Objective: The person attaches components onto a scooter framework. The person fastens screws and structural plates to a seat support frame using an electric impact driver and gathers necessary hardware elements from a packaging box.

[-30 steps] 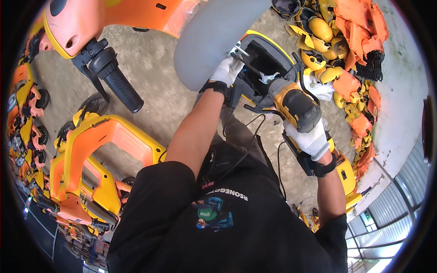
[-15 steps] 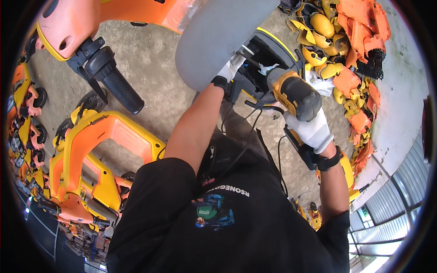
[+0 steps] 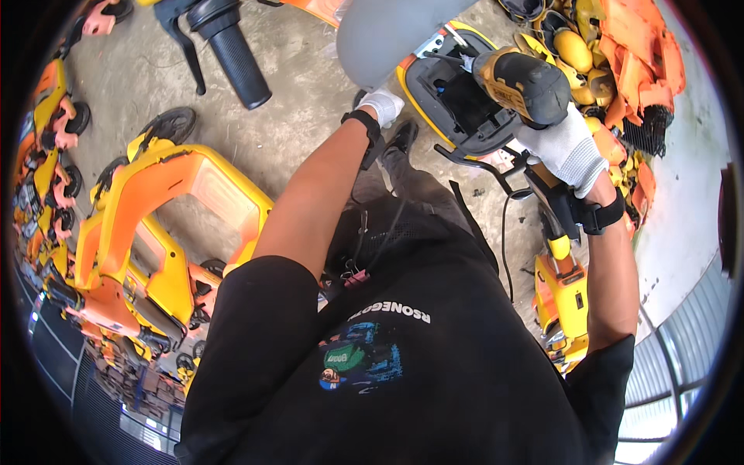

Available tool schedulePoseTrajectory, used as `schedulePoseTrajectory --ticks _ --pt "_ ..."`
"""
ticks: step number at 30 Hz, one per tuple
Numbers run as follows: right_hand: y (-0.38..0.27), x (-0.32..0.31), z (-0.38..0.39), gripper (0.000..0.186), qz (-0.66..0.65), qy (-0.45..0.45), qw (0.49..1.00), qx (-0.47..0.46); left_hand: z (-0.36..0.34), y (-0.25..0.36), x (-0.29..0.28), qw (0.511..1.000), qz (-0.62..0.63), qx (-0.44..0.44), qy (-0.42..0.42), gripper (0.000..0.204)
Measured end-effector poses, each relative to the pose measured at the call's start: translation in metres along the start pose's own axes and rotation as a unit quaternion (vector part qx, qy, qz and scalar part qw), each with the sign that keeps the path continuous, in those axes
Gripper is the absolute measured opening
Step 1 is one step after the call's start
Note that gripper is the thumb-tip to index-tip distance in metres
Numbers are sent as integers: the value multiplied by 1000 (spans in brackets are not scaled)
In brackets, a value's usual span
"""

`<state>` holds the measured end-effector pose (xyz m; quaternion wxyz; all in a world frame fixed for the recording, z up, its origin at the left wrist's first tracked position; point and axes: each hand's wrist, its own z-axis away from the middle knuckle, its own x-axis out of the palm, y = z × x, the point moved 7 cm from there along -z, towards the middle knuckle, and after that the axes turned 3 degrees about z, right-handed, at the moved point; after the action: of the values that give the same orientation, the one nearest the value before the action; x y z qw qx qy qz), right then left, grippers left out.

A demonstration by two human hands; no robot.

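Observation:
My right hand (image 3: 564,147), in a white knit glove, grips a yellow and black cordless power driver (image 3: 531,85). Its long bit points left, toward a metal bracket (image 3: 434,45) where a raised grey scooter seat (image 3: 387,35) meets the open black storage compartment (image 3: 465,101). Whether the bit touches a fastener there is too small to tell. My left hand (image 3: 384,107), also gloved, is at the seat's lower edge; its fingers are largely hidden, so I cannot make out their grip. A yellow rim runs round the compartment.
A black handlebar grip with a brake lever (image 3: 236,66) juts in at the upper left. An orange and yellow scooter frame (image 3: 182,186) stands left of me. Loose yellow and orange panels (image 3: 635,54) are heaped at the right along a pale wall. A black tube (image 3: 484,167) rims the compartment's near side.
My view has shifted, so the compartment shows more fully. My left hand has moved from beside the bracket down to the seat's lower edge. The driver remains in my right hand.

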<state>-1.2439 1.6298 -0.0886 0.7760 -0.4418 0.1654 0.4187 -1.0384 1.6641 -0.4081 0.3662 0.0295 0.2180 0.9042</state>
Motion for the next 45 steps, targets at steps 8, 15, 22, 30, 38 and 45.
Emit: schedulePoseTrajectory --ticks 8,15,22,30,38,45 --pt "-11 3 0 26 52 22 995 -83 26 -17 -59 987 1 83 135 41" --pt "-16 10 2 28 89 10 995 -52 63 25 -76 941 -32 266 207 79" --pt "-27 12 0 30 137 -3 988 -78 70 37 -67 815 465 345 -8 72" --pt "-26 7 -3 28 115 7 991 -62 110 50 -73 910 223 324 130 57" --pt "-26 9 -4 29 64 -16 998 -21 129 64 -75 960 -83 231 137 51" --pt "-24 11 -8 30 130 -8 989 -66 129 62 -79 963 -41 224 143 50"
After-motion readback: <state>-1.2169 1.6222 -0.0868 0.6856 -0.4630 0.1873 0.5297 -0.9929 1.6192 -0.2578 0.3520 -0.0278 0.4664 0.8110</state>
